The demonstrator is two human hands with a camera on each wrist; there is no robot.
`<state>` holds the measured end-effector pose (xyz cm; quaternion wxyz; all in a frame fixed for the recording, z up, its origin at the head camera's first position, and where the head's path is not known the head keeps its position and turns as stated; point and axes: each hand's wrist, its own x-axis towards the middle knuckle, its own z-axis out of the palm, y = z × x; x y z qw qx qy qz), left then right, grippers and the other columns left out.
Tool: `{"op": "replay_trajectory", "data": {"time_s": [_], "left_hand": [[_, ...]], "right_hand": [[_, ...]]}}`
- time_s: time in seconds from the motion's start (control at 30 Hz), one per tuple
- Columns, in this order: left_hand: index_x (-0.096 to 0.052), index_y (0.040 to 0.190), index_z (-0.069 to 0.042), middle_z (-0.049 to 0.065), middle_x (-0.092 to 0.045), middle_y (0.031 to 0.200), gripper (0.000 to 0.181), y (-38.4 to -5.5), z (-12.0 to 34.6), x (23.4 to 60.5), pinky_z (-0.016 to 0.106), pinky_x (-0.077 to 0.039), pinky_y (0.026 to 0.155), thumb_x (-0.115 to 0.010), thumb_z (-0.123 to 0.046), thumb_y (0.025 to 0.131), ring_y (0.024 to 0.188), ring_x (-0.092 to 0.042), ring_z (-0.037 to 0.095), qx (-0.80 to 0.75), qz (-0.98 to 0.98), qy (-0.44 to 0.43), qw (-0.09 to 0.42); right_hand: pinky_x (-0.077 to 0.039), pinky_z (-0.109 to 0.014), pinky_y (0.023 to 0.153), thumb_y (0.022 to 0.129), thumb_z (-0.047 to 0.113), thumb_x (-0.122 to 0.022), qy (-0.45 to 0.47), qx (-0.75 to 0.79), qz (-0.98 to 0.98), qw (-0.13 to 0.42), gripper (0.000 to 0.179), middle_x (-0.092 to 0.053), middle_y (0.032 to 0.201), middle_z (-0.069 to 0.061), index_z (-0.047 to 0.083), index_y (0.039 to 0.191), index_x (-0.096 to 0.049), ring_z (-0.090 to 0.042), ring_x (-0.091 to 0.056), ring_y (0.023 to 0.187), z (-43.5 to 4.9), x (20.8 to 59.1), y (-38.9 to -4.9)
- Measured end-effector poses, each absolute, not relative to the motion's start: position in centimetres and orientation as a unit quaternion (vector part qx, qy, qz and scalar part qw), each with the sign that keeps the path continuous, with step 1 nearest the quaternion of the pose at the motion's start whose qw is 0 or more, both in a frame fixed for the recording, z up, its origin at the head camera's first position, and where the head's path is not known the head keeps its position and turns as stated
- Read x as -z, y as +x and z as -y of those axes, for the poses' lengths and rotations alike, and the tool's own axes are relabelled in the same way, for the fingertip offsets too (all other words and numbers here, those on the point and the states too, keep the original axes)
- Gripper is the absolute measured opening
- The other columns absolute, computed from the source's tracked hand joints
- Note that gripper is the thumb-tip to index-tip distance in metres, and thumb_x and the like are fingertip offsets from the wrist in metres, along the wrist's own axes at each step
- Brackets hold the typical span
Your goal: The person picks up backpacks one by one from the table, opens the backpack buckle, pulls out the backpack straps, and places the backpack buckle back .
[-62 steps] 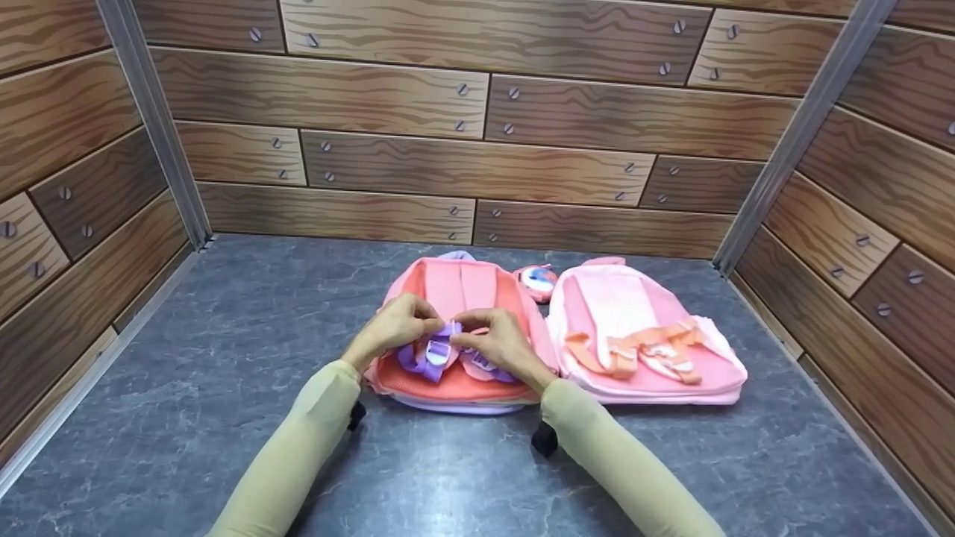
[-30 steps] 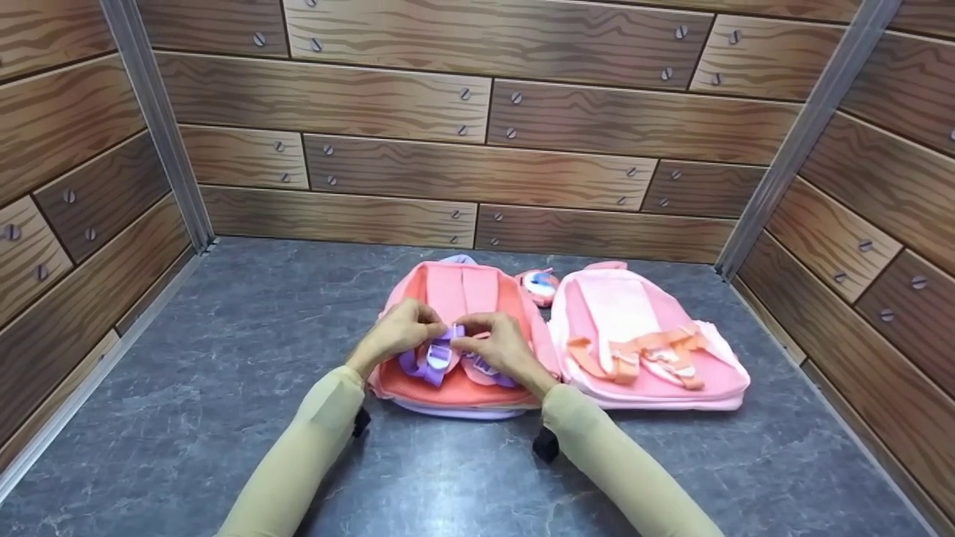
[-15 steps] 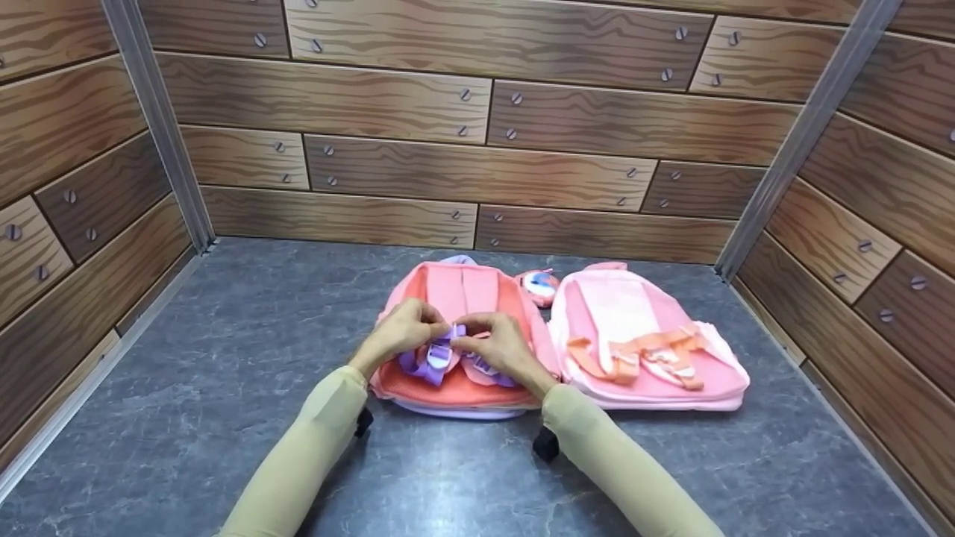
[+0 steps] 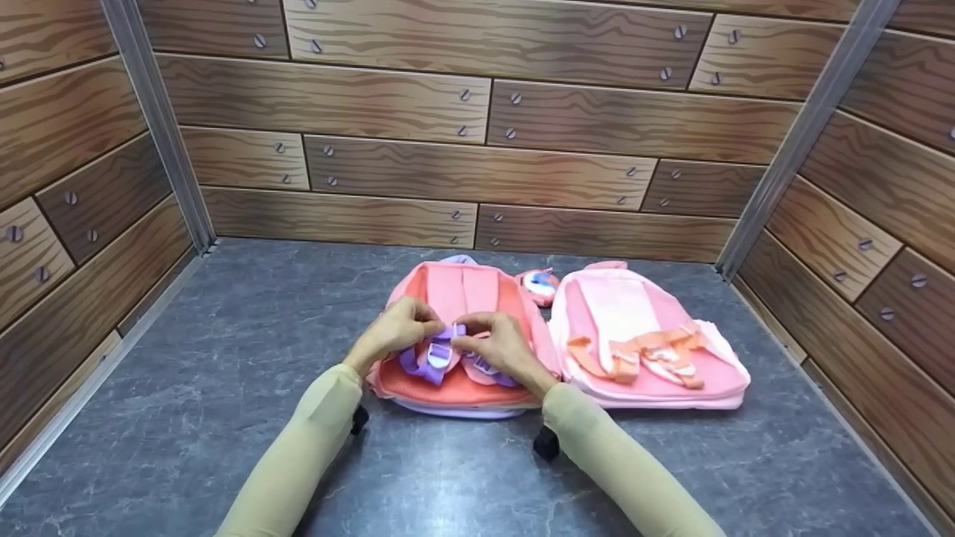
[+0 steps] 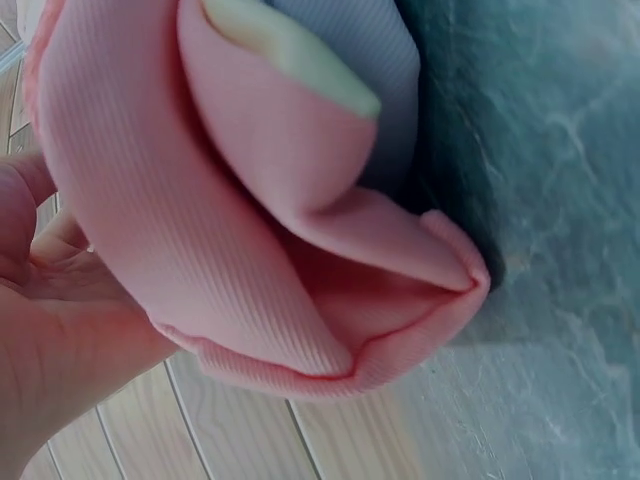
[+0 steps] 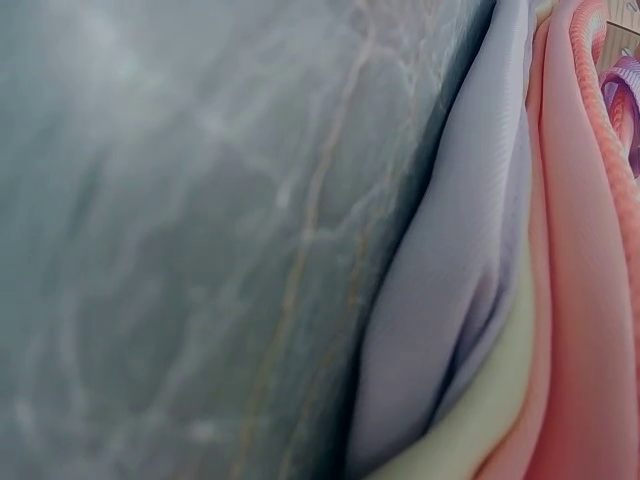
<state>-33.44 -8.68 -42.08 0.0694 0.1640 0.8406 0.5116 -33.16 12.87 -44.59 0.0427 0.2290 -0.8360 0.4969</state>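
A coral backpack [image 4: 477,280] lies with its strap side up on the dark marbled table. Over its lower half, my left hand [image 4: 399,328] and my right hand [image 4: 500,339] both pinch a purple webbing strap [image 4: 453,330] between thumb and fingers. Just below the fingers sits a pale strap buckle [image 4: 439,355], with a purple loop of webbing hanging beside it. A second buckle [image 4: 483,364] is partly covered by my right hand. In the left wrist view the bag's pink side pocket [image 5: 280,150] hides most of my left fingers.
A light pink backpack [image 4: 612,298] with orange straps [image 4: 671,347] lies against the coral one on the right. Between their tops rests a small round pouch [image 4: 539,285] with a white and blue front. Wood-patterned walls [image 4: 477,171] stand around the table [image 4: 261,321].
Both hands keep their pinch on the purple strap. The left hand and the strap end shift only slightly; the backpacks stay where they are.
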Motion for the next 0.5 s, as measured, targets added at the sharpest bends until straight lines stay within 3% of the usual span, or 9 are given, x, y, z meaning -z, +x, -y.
{"op": "replay_trajectory", "data": {"time_s": [0.2,0.37,0.5], "left_hand": [[-0.08,0.095,0.0,-0.004,-0.065,0.073,0.016,-33.31,8.2,41.85,0.019,-0.04,0.05,-0.069,-0.009,0.1,0.055,-0.051,0.006,-0.491,-0.854,0.167,0.051],[-0.078,0.097,0.003,0.0,-0.063,0.068,0.017,-33.26,8.04,41.89,0.019,-0.041,0.041,-0.066,-0.008,0.103,0.044,-0.05,0.007,-0.507,-0.842,0.171,0.075],[-0.078,0.099,0.003,0.0,-0.063,0.069,0.018,-33.25,8.23,41.81,0.019,-0.042,0.041,-0.066,-0.01,0.103,0.044,-0.051,0.007,-0.512,-0.837,0.174,0.085]], "right_hand": [[-0.061,-0.036,0.082,0.087,0.008,-0.085,0.224,-0.499,0.836,0.041,0.026,-0.079,0.102,-0.011,0.0,0.111,-0.08,-0.027,-0.076,0.092,-12.91,44.4,-33.07],[-0.061,-0.034,0.08,0.087,0.008,-0.086,0.222,-0.498,0.837,0.044,0.025,-0.079,0.101,-0.011,0.001,0.11,-0.08,-0.027,-0.076,0.091,-12.91,44.38,-33.12],[-0.061,-0.033,0.079,0.087,0.007,-0.086,0.223,-0.496,0.838,0.046,0.025,-0.079,0.1,-0.011,0.0,0.11,-0.081,-0.027,-0.076,0.091,-12.98,44.4,-33.1]]}}
